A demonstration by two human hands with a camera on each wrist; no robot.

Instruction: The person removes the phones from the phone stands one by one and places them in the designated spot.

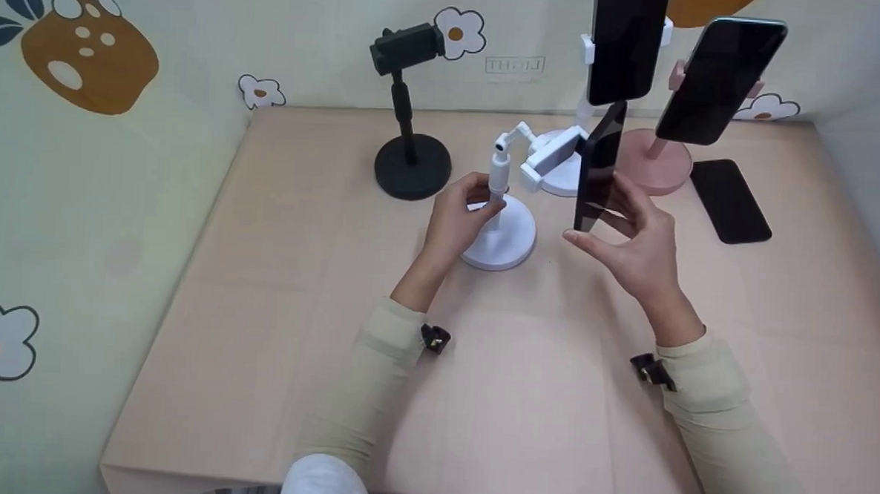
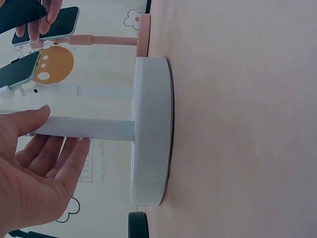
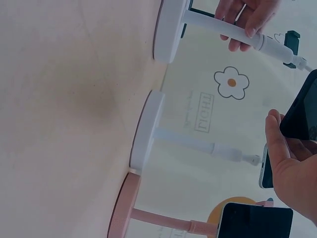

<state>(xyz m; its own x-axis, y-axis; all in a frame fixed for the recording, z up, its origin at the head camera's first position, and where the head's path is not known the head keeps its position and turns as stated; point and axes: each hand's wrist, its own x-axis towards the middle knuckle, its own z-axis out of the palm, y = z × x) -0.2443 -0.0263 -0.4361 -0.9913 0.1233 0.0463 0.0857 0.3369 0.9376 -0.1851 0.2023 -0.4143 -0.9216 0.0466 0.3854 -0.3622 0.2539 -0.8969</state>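
Head view shows me work that I judge to be about half done; at the back of the desk (image 1: 294,344) the back white stand (image 1: 565,180) holds up a tall phone (image 1: 627,43), and the pink stand (image 1: 664,168) beside it holds up a tilted phone (image 1: 722,81); I count both of those as finished. The near white stand (image 1: 514,239) is the one in work; the left hand (image 1: 456,218) has its fingers bent round the post (image 2: 99,129), thumb on one side and the rest on the other, which I take as steadying it; the right hand (image 1: 644,241) is partly spread, thumb at the lower edge of the held phone (image 1: 599,165) and the other fingers behind it, so it pinches that phone. The held phone stands nearly edge-on to me, right beside the white clamp (image 1: 554,157); whether the clamp grips it I cannot tell, since neither wrist view shows me the join. What is left, as I read it: this phone made secure and let go; then perhaps the black stand (image 1: 403,115) on the left, whose holder carries no phone, and the spare phone (image 1: 731,202), which lies flat on the desk to the right of the pink stand.
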